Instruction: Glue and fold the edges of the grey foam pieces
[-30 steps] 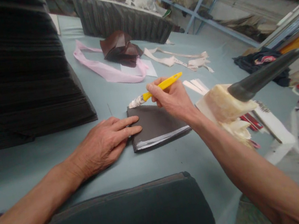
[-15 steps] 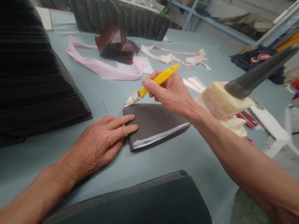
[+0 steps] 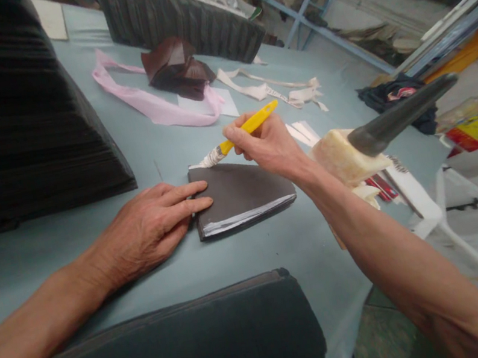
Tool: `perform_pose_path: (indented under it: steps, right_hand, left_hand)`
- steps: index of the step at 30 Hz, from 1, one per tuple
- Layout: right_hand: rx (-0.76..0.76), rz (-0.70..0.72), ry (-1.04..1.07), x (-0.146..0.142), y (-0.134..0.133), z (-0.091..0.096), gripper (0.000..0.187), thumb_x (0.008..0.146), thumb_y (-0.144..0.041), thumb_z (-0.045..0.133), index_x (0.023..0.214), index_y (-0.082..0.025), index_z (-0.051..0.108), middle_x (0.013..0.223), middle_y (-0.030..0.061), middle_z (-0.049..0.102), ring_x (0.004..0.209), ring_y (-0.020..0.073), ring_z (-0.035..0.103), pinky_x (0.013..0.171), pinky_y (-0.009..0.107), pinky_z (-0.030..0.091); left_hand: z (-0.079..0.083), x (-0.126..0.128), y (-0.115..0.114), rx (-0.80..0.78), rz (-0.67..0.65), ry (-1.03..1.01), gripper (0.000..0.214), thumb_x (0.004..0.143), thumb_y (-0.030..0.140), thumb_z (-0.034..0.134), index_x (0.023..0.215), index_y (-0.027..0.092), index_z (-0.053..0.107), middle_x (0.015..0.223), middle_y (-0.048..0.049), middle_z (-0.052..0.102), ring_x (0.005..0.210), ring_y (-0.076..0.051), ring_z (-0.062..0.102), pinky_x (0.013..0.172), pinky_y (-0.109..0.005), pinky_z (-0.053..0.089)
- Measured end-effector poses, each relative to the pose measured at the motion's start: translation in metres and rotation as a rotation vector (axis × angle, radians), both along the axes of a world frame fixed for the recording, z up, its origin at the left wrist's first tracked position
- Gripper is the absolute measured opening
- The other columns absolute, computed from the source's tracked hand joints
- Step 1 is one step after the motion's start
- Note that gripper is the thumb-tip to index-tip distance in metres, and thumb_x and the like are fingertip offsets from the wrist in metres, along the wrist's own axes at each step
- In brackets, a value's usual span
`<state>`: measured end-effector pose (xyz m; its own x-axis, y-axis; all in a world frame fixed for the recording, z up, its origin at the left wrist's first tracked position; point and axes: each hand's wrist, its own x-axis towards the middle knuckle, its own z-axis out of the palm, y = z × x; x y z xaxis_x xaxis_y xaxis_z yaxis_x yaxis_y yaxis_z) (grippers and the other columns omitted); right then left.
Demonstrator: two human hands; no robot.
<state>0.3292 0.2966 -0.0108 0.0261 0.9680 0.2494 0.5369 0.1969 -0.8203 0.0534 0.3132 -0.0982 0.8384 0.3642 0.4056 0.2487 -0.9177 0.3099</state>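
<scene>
My right hand (image 3: 263,141) is closed round a yellow-handled paintbrush (image 3: 252,125). White stuff coats its bristles, which touch the far left edge of a dark grey panel stack (image 3: 241,191). Along the near edge of that stack runs a white coated strip. My left hand (image 3: 158,220) lies flat with its fingers stretched out, two fingertips resting on the stack's left side. Beyond my right wrist stands a yellowish-white block-like container (image 3: 345,158) with a thick dark handle (image 3: 403,118) sticking out of it.
Tall piles of dark panels (image 3: 18,118) rise at the left, and another dark stack (image 3: 172,355) lies in front. Farther back are a pink strip (image 3: 138,101), a brown crumpled piece (image 3: 177,67) and cream strips (image 3: 270,89). A blue rack (image 3: 298,16) stands behind the table.
The brush tip has moved slightly along the far edge, leaving a white streak at the corner. The whole view has shifted a little; my left hand stays on the stack.
</scene>
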Motion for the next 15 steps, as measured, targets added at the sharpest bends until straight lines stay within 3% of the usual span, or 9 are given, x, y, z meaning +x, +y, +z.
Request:
perform_pose_path:
  steps: [9,15]
  right_hand:
    - [0.004,-0.043,-0.035,0.017,-0.01,0.001,0.03,0.099,-0.043,0.078,0.083,-0.019,0.07,0.067,-0.0046,0.065,0.057,0.0073,0.052,0.058,0.025,0.041]
    - [-0.029,-0.083,-0.053,0.028,-0.017,0.003,0.034,0.095,-0.05,0.082,0.086,-0.018,0.071,0.068,-0.0039,0.067,0.058,0.0075,0.052,0.058,0.025,0.041]
  left_hand:
    - [-0.006,-0.002,0.003,0.015,-0.016,-0.03,0.05,0.107,0.022,0.047,0.151,0.032,0.069,0.164,-0.005,0.064,0.111,-0.028,0.069,0.105,-0.048,0.056]
    - [-0.006,-0.003,0.002,0.019,-0.016,-0.017,0.049,0.108,0.022,0.046,0.15,0.031,0.068,0.166,-0.0042,0.062,0.115,-0.028,0.069,0.105,-0.048,0.057]
